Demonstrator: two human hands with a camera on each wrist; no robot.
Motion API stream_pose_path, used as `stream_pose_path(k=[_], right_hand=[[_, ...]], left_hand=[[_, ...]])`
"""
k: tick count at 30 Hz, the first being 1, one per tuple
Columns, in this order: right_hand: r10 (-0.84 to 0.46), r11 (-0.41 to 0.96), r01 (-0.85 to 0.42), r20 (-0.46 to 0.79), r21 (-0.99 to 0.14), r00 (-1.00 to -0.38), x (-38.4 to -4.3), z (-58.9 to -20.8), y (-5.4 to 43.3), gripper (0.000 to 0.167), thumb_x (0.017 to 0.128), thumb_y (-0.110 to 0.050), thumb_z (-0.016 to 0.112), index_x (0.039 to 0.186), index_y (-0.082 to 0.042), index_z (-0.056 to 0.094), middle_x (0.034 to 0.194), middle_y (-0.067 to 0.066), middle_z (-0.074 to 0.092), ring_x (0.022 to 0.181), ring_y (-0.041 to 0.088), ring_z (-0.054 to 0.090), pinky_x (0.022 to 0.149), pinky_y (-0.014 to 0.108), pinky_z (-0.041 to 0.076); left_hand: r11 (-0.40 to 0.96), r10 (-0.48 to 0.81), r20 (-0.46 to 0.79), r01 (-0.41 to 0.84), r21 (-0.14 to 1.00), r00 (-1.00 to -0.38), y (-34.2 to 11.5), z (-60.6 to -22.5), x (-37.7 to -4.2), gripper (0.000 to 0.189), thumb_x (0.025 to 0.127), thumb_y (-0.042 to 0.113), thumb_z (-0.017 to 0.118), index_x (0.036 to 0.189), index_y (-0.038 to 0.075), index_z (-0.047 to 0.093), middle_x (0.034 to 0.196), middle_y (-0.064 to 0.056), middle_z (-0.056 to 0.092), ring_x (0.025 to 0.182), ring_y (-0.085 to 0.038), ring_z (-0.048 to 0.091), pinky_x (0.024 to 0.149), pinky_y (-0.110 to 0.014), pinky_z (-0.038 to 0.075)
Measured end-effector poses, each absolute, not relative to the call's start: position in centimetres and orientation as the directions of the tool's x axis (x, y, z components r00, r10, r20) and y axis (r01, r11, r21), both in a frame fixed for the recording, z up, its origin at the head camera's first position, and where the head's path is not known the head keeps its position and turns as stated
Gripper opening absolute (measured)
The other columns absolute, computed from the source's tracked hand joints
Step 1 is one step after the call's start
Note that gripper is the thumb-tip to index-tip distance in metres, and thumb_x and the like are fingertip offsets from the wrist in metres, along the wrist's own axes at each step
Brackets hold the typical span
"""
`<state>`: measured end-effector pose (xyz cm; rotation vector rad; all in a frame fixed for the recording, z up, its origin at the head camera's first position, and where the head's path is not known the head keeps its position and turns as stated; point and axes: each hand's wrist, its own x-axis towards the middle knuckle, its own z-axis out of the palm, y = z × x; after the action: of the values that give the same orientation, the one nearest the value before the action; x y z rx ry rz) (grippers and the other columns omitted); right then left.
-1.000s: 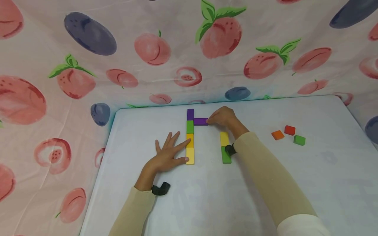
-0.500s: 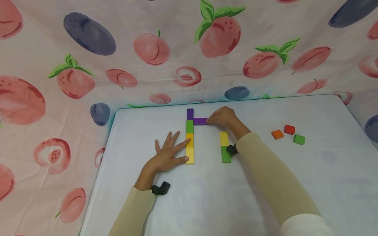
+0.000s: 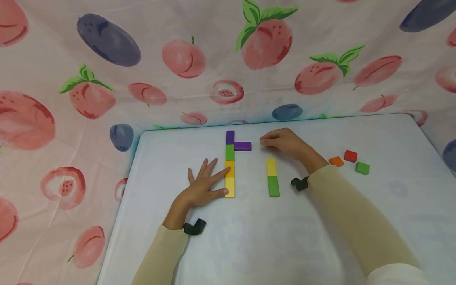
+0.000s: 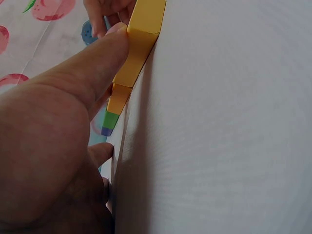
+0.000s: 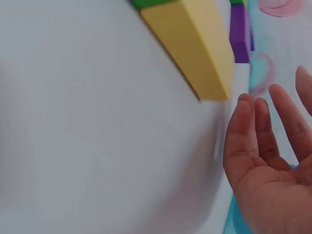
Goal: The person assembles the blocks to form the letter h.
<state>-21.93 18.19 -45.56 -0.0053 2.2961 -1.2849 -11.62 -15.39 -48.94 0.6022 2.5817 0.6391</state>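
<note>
A column of blocks runs up the table: a light yellow block, a darker yellow block, a green block and a purple block at the far end. Out to the right from it lies a second purple block. My left hand is spread beside the column, thumb and index fingertip on the two yellow blocks. Just right of the sideways purple block is my right hand, holding nothing. In the right wrist view its fingers are loosely extended, apart from the nearby yellow block.
Nearer the right arm, a yellow block and a green block form a short separate column. Loose orange, red and green blocks lie farther right. Fruit-patterned cloth rises behind the white table.
My right hand has let go of the sideways purple block and moved right, away from it. The short column now shows fully. My left hand keeps its place.
</note>
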Motion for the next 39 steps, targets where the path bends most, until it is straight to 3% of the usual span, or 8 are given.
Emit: stream_pose_path(k=[6,11,15,24,31,39], right_hand=[[-0.278,0.503,0.164,-0.339,-0.849,-0.899,-20.9,-43.6,20.2,0.051,0.096,-0.045,0.069,0.135,-0.012,0.067,0.133,0.012,0.066,0.117,0.029,0.064,0.106,0.048,0.051],[-0.281,0.642,0.013,-0.252,-0.767,-0.926,-20.0,-42.2,22.7,0.051,0.094,-0.053,0.069,0.132,-0.018,0.07,0.125,0.004,0.069,0.111,0.025,0.062,0.098,0.045,0.052],[-0.272,0.74,-0.063,-0.213,-0.67,-0.938,-19.2,-41.2,25.3,0.05,0.093,-0.053,0.071,0.13,-0.02,0.071,0.122,0.002,0.07,0.116,0.023,0.057,0.096,0.044,0.049],[-0.199,0.807,-0.009,-0.258,-0.59,-0.946,-17.0,-40.2,31.6,0.063,0.088,-0.061,0.071,0.131,-0.017,0.07,0.133,0.011,0.065,0.127,0.029,0.05,0.105,0.059,0.046],[-0.18,0.85,0.006,-0.301,-0.526,-0.937,-15.8,-41.5,34.9,0.054,0.09,-0.056,0.072,0.129,-0.018,0.071,0.136,0.014,0.061,0.133,0.038,0.042,0.104,0.07,0.039],[-0.218,0.871,-0.045,-0.302,-0.49,-0.928,-15.0,-42.9,36.8,0.046,0.089,-0.052,0.075,0.123,-0.02,0.076,0.135,0.016,0.057,0.129,0.042,0.043,0.098,0.071,0.04]], left_hand=[[0.795,0.499,-0.276,0.307,0.524,-0.821,-15.5,-49.0,-11.7,0.072,0.096,0.059,0.061,0.159,0.046,0.029,0.174,-0.001,-0.003,0.159,-0.032,-0.017,0.11,-0.076,-0.022],[0.788,0.503,-0.272,0.306,0.534,-0.82,-15.4,-49.0,-11.7,0.072,0.096,0.06,0.06,0.159,0.046,0.029,0.174,0.0,-0.004,0.159,-0.031,-0.017,0.11,-0.076,-0.023],[0.783,0.509,-0.265,0.313,0.537,-0.819,-15.3,-49.0,-11.8,0.072,0.096,0.061,0.06,0.159,0.046,0.028,0.174,0.0,-0.004,0.159,-0.031,-0.017,0.11,-0.076,-0.023],[0.784,0.499,-0.263,0.302,0.542,-0.825,-15.1,-48.9,-11.7,0.07,0.096,0.059,0.06,0.158,0.047,0.03,0.174,0.0,-0.003,0.159,-0.03,-0.016,0.11,-0.075,-0.023],[0.792,0.494,-0.277,0.296,0.534,-0.824,-15.3,-48.9,-11.6,0.07,0.097,0.059,0.059,0.159,0.046,0.029,0.174,0.0,-0.003,0.159,-0.031,-0.017,0.111,-0.075,-0.023],[0.795,0.493,-0.281,0.294,0.531,-0.823,-15.5,-49.1,-11.6,0.071,0.096,0.061,0.059,0.158,0.048,0.028,0.174,0.002,-0.004,0.159,-0.029,-0.018,0.111,-0.074,-0.024]])
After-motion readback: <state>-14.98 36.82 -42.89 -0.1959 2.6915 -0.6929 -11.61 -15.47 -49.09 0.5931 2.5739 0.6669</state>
